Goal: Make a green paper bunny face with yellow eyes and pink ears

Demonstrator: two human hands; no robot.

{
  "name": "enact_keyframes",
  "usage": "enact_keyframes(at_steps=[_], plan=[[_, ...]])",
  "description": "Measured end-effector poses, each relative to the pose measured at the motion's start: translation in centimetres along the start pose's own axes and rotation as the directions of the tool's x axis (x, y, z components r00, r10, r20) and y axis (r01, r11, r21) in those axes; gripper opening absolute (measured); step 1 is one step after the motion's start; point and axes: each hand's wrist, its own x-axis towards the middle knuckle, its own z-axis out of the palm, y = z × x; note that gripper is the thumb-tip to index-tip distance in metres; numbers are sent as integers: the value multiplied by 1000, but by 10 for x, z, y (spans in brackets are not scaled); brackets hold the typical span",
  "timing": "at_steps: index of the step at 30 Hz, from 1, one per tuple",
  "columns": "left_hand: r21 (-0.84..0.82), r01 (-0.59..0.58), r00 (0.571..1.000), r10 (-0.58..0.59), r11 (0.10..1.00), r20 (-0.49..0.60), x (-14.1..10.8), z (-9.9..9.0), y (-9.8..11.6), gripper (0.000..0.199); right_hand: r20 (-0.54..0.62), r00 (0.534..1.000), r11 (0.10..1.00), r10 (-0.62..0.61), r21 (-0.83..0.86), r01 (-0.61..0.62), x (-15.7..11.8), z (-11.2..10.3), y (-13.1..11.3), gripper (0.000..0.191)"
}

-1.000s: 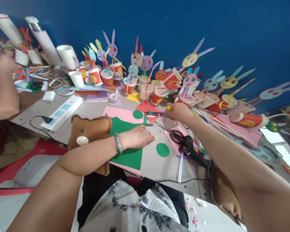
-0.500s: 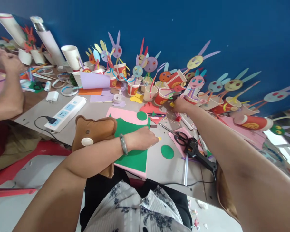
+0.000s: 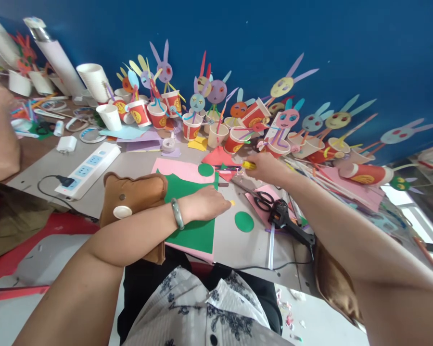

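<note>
1. Yellow object, small, is pinched in the fingers of our right hand, beyond the scissors; we hold its one end, perhaps so that the other end is free.
2. Our left hand lies over the green sheet, fingers curled; maybe this steadies the sheet. At its fingertips is a tiny yellow piece; whether we grip it, we cannot tell.
3. Near these fingers lies a green disc, apart from the sheet.
4. Scissors and glue gun lie to the right, seemingly for easy reach.
5. Paper cups stand toward the wall, probably leaving us working room.
</note>
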Motion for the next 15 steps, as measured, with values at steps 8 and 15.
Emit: enact_keyframes(at_steps=[8, 15], plan=[[78, 48, 997, -52, 996, 55, 0, -10, 3, 25, 148, 979, 982, -140, 147, 118, -74, 13, -31, 13], [65, 61, 996, -65, 996, 60, -4, -14, 6, 24, 247, 962, 978, -112, 199, 63, -78, 22, -40, 6]])
